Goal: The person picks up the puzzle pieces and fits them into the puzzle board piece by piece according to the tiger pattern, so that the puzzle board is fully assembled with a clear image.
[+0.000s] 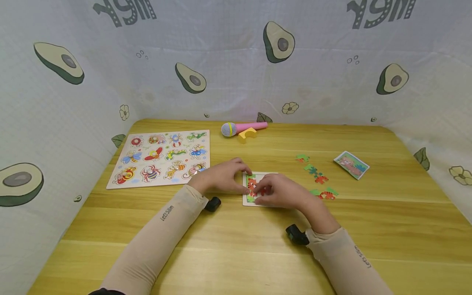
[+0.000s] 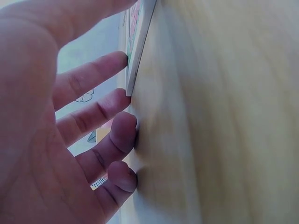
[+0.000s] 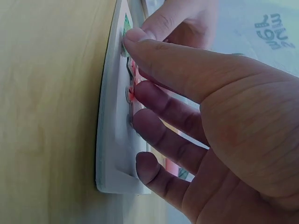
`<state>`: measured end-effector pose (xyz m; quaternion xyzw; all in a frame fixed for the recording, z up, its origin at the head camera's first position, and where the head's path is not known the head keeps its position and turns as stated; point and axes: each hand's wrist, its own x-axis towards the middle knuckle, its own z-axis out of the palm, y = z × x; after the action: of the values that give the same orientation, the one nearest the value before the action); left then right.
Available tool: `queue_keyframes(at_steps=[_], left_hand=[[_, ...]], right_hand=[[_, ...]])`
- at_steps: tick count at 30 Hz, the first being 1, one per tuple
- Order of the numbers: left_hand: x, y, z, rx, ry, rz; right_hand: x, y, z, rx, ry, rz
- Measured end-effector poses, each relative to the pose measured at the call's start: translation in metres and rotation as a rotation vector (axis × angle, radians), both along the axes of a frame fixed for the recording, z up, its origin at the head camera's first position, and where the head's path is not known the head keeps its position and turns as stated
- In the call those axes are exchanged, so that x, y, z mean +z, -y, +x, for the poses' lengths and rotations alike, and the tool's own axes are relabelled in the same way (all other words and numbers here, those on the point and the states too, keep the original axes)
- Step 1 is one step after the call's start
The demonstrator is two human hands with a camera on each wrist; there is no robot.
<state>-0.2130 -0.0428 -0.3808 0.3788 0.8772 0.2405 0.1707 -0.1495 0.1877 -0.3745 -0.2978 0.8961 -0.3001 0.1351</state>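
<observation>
A small white puzzle tray [image 1: 250, 203] lies on the table, its left part filled with green and red tiger pieces [image 1: 251, 184]. My left hand [image 1: 223, 176] spans the tray's left end, thumb near the tiger pieces and fingertips at the far corner. Fairly straight left fingers [image 2: 88, 79] touch the tray edge [image 2: 136, 60] in the left wrist view. My right hand [image 1: 284, 190] bends over the tray, thumb and fingertips pressing on the pieces. In the right wrist view, its thumb [image 3: 159, 53] rests by a green piece [image 3: 127, 28]; the index finger is mostly hidden.
Several loose puzzle pieces [image 1: 321, 179] lie right of the tray, with a small picture card [image 1: 351, 165] beyond. A pegged insect board [image 1: 158, 157] lies at left. A pink microphone [image 1: 245, 128] and a yellow arch block [image 1: 247, 134] sit at the back.
</observation>
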Motion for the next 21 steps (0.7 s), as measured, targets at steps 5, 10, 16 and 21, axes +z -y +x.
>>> queue_keyframes(at_steps=[5,10,16,21], left_hand=[[0.0001,-0.0006,0.0002,-0.002,-0.005,-0.002],[-0.0001,-0.0022,0.0001,0.002,-0.018,-0.022],[-0.0001,-0.0028,0.0006,0.011,-0.015,-0.025],[-0.0004,-0.0031,0.0011,0.016,-0.009,-0.029]], right_hand=[[-0.0004,-0.0014,-0.0005,-0.005,-0.008,0.003],[-0.0007,-0.0012,-0.0006,0.007,-0.014,-0.004],[-0.0007,-0.0009,-0.0008,0.003,-0.012,-0.004],[-0.0007,-0.0022,-0.0012,-0.041,0.008,0.024]])
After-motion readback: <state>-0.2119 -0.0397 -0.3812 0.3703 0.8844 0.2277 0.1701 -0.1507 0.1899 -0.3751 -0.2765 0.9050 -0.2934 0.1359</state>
